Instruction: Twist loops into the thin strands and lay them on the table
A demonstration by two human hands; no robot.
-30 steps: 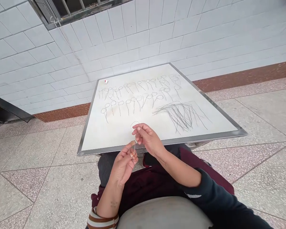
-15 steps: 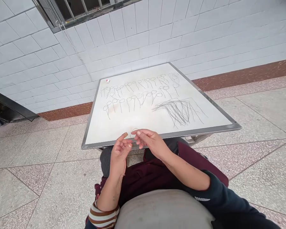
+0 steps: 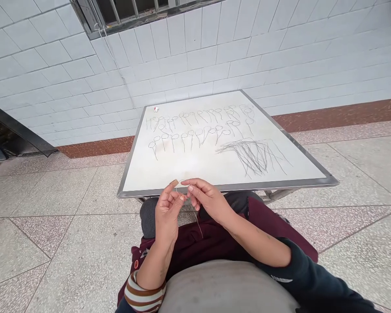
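A thin wire (image 3: 198,223) runs between my two hands at the table's near edge, its loose end hanging down over my lap. My left hand (image 3: 167,213) pinches it between thumb and fingers, and a tan tape wrap (image 3: 173,184) covers the tip of the index finger. Close beside it, my right hand (image 3: 211,202) is also closed on the wire, with its index finger stretched toward the left one. Part of a curve of wire shows above the fingertips. The exact grip points are partly hidden by the fingers.
On the white, metal-edged table (image 3: 182,169) lie rows of looped wires (image 3: 183,135) with straight tails. A tangled pile of straight wires (image 3: 252,156) is at the right. A small red-and-white object (image 3: 156,109) sits at the far left corner, near the tiled wall (image 3: 195,65).
The wire's tail now hangs below the right hand, where it did not show before. My hands have come closer together, and the view has shifted slightly.
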